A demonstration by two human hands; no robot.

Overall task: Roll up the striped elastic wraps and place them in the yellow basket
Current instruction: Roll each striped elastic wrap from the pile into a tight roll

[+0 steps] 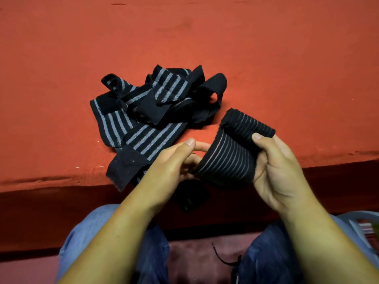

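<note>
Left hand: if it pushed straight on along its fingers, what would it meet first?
The left hand would press into the thin-striped wrap it holds at the edge; behind that, probably the right hand. The pile of wraps lies off that line.

We see a red, cloth-covered surface (possibly a table or a bed, we cannot tell which) filling the upper view, and on it, near its front edge, a loose tangled heap of black-and-grey striped wraps, one black end reaching just over that edge.
</note>
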